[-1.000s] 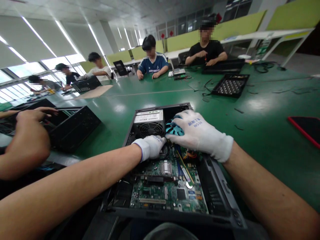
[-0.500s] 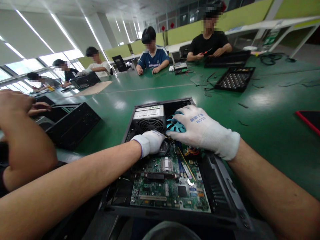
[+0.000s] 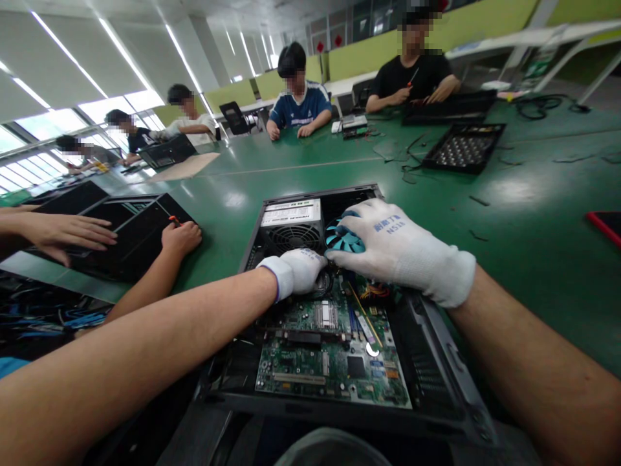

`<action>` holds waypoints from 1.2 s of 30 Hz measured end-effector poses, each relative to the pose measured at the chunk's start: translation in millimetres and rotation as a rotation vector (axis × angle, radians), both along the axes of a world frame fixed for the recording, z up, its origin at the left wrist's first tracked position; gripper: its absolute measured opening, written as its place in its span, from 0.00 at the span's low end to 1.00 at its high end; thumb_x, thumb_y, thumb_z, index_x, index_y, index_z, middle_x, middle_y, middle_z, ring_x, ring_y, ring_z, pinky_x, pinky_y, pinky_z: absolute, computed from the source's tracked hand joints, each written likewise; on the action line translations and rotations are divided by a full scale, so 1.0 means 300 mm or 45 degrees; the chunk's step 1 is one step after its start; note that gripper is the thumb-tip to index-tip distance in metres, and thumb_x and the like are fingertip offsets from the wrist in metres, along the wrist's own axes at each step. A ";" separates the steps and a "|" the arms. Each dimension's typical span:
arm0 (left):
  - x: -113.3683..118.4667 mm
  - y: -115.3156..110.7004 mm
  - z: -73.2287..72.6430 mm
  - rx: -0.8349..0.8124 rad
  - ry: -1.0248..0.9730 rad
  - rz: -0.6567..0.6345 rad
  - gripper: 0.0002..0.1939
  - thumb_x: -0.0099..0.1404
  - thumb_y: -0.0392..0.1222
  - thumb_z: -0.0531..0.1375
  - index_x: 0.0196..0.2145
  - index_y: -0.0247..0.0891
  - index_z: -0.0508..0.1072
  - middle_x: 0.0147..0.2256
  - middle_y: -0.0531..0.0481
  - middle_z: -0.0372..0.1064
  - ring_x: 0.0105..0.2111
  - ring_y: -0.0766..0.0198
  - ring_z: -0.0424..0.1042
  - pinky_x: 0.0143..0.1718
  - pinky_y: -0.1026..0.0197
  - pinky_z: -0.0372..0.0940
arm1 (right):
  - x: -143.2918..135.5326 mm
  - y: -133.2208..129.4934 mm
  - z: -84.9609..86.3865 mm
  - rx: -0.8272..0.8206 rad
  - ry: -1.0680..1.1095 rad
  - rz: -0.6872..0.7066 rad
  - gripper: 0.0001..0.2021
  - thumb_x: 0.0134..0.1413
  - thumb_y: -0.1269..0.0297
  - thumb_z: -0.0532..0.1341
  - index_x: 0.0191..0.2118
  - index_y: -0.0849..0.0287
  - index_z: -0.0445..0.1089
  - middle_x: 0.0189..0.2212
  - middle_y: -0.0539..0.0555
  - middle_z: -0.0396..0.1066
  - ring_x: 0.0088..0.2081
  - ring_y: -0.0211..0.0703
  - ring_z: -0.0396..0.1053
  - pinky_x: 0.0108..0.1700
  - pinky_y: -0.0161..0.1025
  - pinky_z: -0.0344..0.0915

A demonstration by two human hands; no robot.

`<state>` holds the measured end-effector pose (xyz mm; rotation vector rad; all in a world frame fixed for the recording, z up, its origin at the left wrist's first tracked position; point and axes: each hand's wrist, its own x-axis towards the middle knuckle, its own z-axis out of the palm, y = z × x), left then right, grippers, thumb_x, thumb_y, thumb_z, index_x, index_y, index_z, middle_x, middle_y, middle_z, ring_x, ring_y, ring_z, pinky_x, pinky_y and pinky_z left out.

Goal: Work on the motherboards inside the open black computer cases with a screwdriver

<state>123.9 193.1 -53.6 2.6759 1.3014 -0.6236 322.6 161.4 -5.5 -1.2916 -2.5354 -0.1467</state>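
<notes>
An open computer case [image 3: 449, 362] lies on its side in front of me, its green motherboard [image 3: 301, 369] facing up. My right hand [image 3: 398, 249], in a white glove, has its fingers curled round a teal cooling fan [image 3: 345, 241]. Just left of that fan, my gloved left hand [image 3: 301, 268] is closed with its fingertips pressed together; whatever is in them is hidden. Black cables [image 3: 324, 285] loop below the left fingers. Above that hand sits a power supply [image 3: 294, 223] with a white label. A memory stick [image 3: 366, 329] stands in its slot.
On the left, a co-worker's hand [image 3: 180, 239] with a screwdriver rests at another black case [image 3: 138, 239]. Across the green table [image 3: 242, 175] people sit with parts. A black panel [image 3: 463, 149] and loose cables [image 3: 412, 158] lie at far right; a red-edged pad [image 3: 604, 226] lies nearer.
My hands keep nearly the same place at the fan. The neighbour on the left has brought a hand with a screwdriver onto their case. Across the table, a co-worker's screwdriver has tipped upright.
</notes>
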 end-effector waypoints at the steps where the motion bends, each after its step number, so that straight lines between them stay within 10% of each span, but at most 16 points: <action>1: 0.001 0.000 0.001 0.003 0.004 0.000 0.22 0.65 0.45 0.65 0.55 0.37 0.76 0.53 0.39 0.77 0.54 0.49 0.76 0.58 0.54 0.69 | -0.001 -0.001 0.003 -0.007 -0.008 -0.005 0.29 0.65 0.39 0.57 0.51 0.63 0.76 0.51 0.67 0.73 0.54 0.64 0.66 0.56 0.54 0.60; 36: 0.001 -0.012 0.016 -0.014 0.013 0.007 0.32 0.60 0.47 0.69 0.60 0.35 0.71 0.55 0.38 0.76 0.56 0.47 0.75 0.58 0.54 0.69 | -0.005 0.000 0.007 -0.016 0.012 0.000 0.29 0.65 0.38 0.56 0.47 0.62 0.77 0.49 0.66 0.74 0.52 0.61 0.68 0.54 0.52 0.62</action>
